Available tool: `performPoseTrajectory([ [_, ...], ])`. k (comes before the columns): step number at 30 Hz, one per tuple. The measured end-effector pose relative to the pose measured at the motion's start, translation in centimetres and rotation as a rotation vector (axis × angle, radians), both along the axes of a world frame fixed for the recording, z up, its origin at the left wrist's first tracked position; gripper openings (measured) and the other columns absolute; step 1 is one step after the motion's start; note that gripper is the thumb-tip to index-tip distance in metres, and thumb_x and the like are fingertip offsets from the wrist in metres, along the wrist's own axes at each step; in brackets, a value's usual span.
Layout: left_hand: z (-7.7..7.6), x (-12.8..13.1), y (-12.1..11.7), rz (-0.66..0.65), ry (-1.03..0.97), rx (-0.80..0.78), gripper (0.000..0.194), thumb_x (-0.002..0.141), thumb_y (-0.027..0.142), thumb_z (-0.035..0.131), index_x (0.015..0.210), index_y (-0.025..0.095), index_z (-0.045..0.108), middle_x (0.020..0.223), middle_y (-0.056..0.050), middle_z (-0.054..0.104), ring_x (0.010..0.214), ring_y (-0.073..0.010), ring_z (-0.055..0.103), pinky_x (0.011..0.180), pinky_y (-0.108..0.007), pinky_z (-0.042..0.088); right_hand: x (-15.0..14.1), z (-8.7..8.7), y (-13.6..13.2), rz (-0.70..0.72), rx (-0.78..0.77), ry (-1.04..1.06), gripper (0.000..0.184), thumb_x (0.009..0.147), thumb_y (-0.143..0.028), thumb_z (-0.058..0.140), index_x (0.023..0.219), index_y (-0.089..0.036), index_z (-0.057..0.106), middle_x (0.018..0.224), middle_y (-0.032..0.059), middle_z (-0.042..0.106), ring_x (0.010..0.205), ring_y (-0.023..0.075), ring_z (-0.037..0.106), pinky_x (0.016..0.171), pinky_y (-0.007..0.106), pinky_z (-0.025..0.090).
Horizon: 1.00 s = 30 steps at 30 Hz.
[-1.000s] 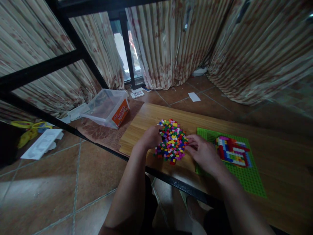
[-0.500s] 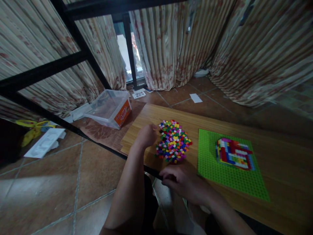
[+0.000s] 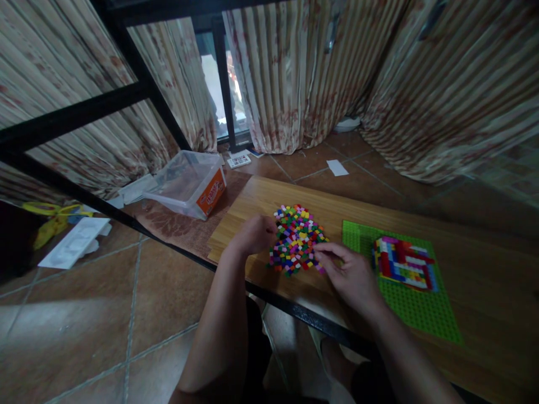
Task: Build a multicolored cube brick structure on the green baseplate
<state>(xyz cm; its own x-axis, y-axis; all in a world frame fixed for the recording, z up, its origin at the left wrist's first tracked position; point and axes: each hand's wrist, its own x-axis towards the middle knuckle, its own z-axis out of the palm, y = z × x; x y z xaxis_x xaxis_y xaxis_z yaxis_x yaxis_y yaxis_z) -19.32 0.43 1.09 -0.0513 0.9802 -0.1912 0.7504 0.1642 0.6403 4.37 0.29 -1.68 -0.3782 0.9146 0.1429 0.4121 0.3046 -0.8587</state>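
Observation:
A heap of small multicoloured toy bricks [image 3: 297, 238] lies on the wooden tabletop. At its left edge is my left hand [image 3: 255, 234], fingers curled in; whatever they hold is hidden. My right hand [image 3: 351, 276] reaches the heap's right edge with thumb and index finger brought together at the bricks. Anything between those fingertips is too small to make out. To the right lies a green studded baseplate [image 3: 408, 314], and on it stands a block-shaped build of coloured bricks [image 3: 404, 264], with red, white, blue and yellow rows.
A clear plastic bin [image 3: 181, 182] with an orange label sits beyond the table's left end. The table's dark front edge [image 3: 303, 314] runs close to my legs. Black metal bars [image 3: 76, 109] cross the upper left. A white tray [image 3: 76, 244] lies on the tiled floor.
My right hand has moved up from the table's front edge to the right side of the heap. My left hand has shifted slightly right, closer to the bricks.

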Motion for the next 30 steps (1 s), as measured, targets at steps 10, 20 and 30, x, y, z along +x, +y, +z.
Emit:
performPoseTrajectory([
  [10, 0.3, 1.4, -0.5, -0.119, 0.176, -0.124, 0.016, 0.062, 0.012, 0.065, 0.074, 0.018, 0.074, 0.067, -0.002, 0.067, 0.062, -0.0161, 0.057, 0.058, -0.026, 0.04, 0.6, 0.2, 0.3, -0.034, 0.094, -0.063, 0.02, 0.09, -0.035, 0.055, 0.092, -0.025, 0.072, 0.092, 0.003, 0.076, 0.082, 0.0199, 0.07, 0.075, 0.031, 0.053],
  [20, 0.2, 2.0, -0.1, -0.107, 0.245, -0.043, 0.025, 0.075, 0.041, 0.07, 0.085, 0.019, 0.071, 0.077, -0.002, 0.071, 0.07, -0.0169, 0.061, 0.059, -0.025, 0.038, 0.6, 0.4, 0.3, -0.038, 0.126, -0.061, 0.021, 0.091, -0.033, 0.054, 0.093, -0.023, 0.072, 0.09, 0.003, 0.075, 0.078, 0.0181, 0.07, 0.072, 0.029, 0.053],
  [30, 0.3, 3.2, 0.2, -0.072, 0.139, 0.061, 0.01, 0.078, 0.023, 0.064, 0.081, 0.017, 0.07, 0.082, -0.004, 0.07, 0.077, -0.0183, 0.063, 0.069, -0.027, 0.043, 0.9, 0.2, 0.6, -0.067, 0.163, -0.029, 0.019, 0.09, -0.03, 0.056, 0.092, -0.022, 0.073, 0.089, 0.0026, 0.075, 0.078, 0.0177, 0.07, 0.074, 0.03, 0.053],
])
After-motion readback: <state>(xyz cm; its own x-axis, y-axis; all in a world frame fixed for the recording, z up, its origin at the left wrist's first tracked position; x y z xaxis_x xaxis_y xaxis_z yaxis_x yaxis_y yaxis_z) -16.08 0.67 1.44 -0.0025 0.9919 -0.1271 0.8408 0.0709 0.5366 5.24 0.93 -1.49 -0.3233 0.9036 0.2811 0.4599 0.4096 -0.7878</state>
